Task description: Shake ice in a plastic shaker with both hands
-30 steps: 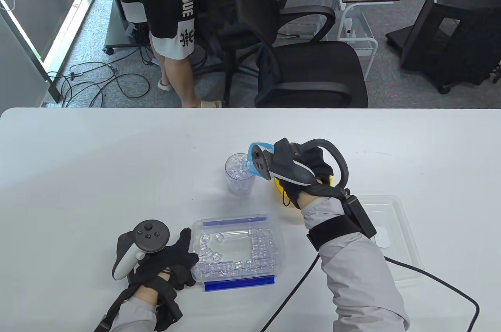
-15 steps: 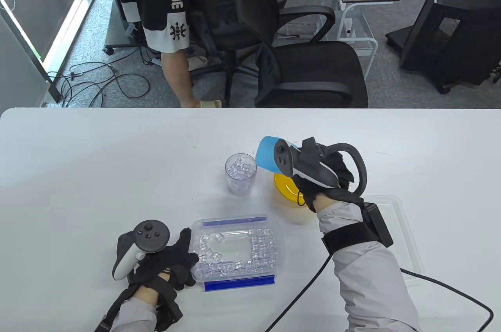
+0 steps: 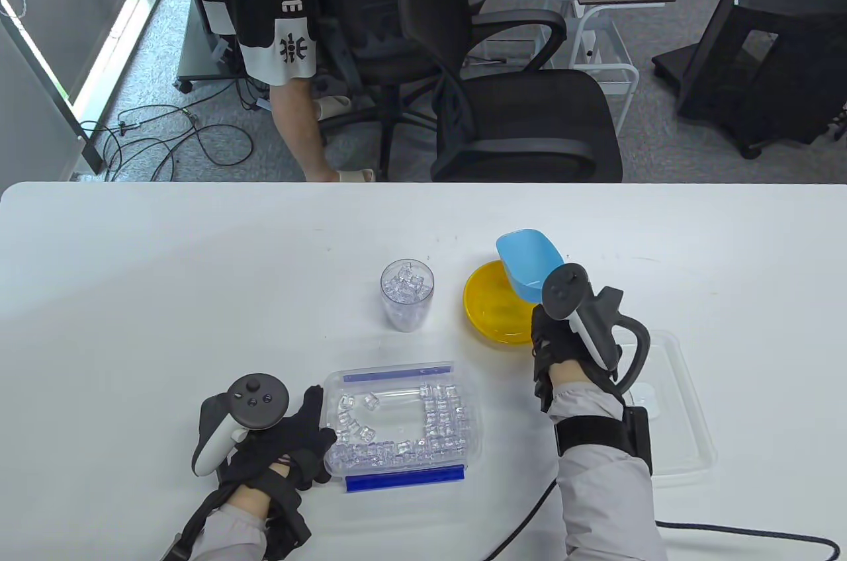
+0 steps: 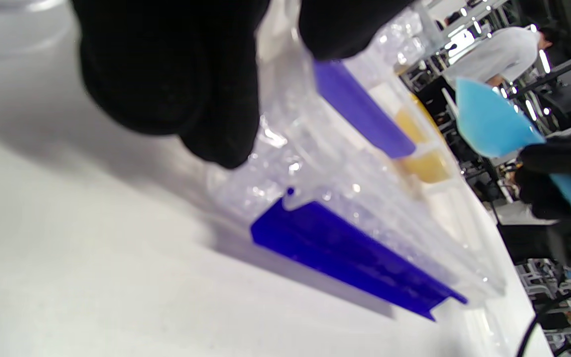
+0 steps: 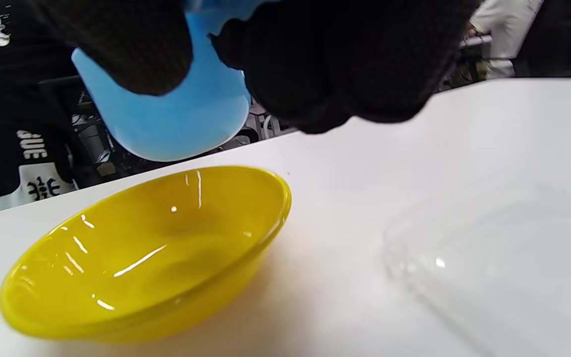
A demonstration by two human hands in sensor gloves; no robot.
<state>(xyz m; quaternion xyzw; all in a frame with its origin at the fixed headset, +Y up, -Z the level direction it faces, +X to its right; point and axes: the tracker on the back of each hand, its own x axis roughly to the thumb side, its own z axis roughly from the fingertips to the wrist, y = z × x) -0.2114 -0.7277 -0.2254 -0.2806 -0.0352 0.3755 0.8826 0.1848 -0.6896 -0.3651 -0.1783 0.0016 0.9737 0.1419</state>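
Note:
A clear plastic shaker cup (image 3: 407, 294) filled with ice stands upright mid-table, with no hand on it. My right hand (image 3: 559, 339) grips the handle of a blue scoop (image 3: 529, 264) (image 5: 166, 119) (image 4: 488, 124), held over the yellow bowl (image 3: 493, 313) (image 5: 142, 253). The scoop looks empty. A clear ice box with blue clips (image 3: 402, 423) (image 4: 345, 208) sits at the front. My left hand (image 3: 301, 438) rests against its left side; in the left wrist view its fingers (image 4: 166, 74) curl over the box's edge.
A clear lid (image 3: 668, 402) (image 5: 503, 263) lies flat to the right of my right arm. A black cable (image 3: 728, 529) trails from that wrist. Beyond the table's far edge stand an office chair (image 3: 516, 118) and a person (image 3: 291, 51).
My right hand has carried the blue scoop from over the shaker cup rightwards to above the yellow bowl and turned it upright. The left hand stays at the ice box.

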